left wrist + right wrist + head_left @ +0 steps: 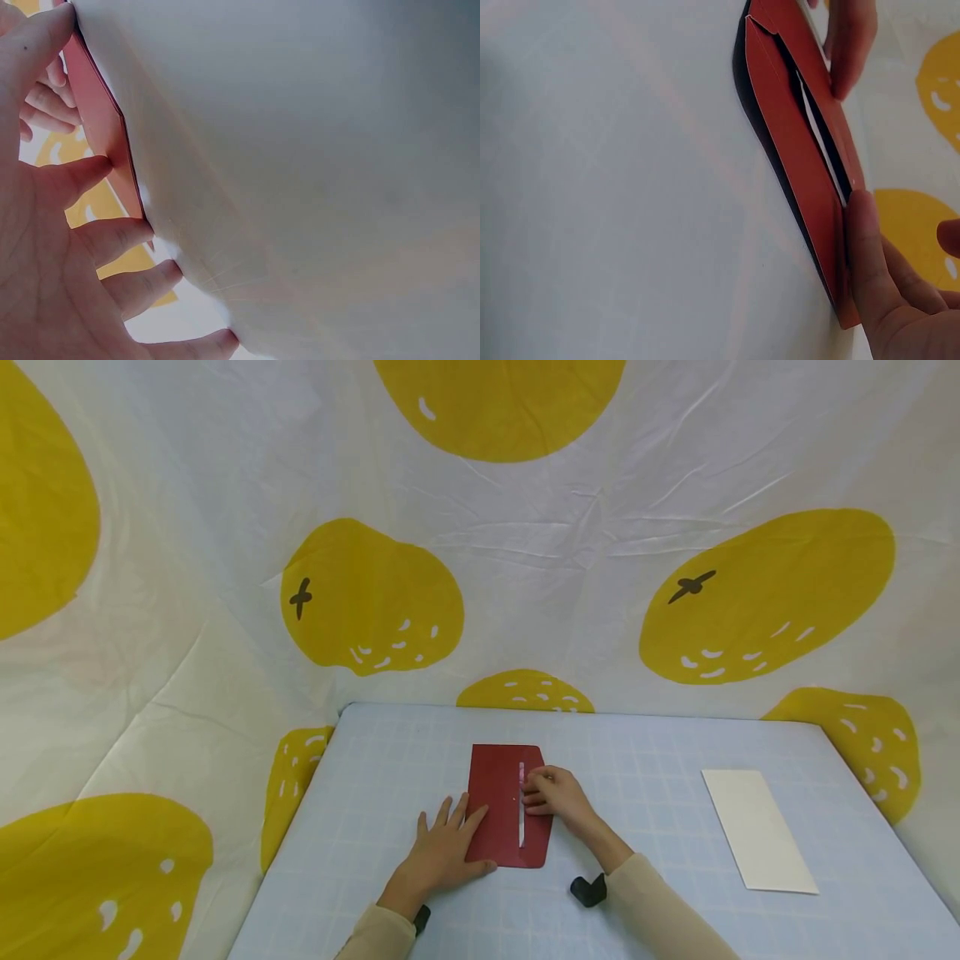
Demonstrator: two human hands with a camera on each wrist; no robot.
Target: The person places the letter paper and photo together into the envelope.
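A dark red envelope (498,806) lies flat on the pale blue gridded table (360,793), its flap partly raised with a white strip (521,827) showing along the opening. My left hand (448,839) lies flat with straight fingers and presses on the envelope's lower left part; the left wrist view shows those fingers (82,176) against the red edge (101,135). My right hand (542,793) has curled fingers at the flap beside the white strip. In the right wrist view its thumb (862,247) lies on the flap's edge of the envelope (791,142), and one fingertip (851,52) touches its far side.
A white rectangular sheet (757,827) lies at the right of the table, apart from both hands. A white cloth with yellow fruit shapes (371,597) hangs behind and around the table. The table's far edge (585,713) is just beyond the envelope.
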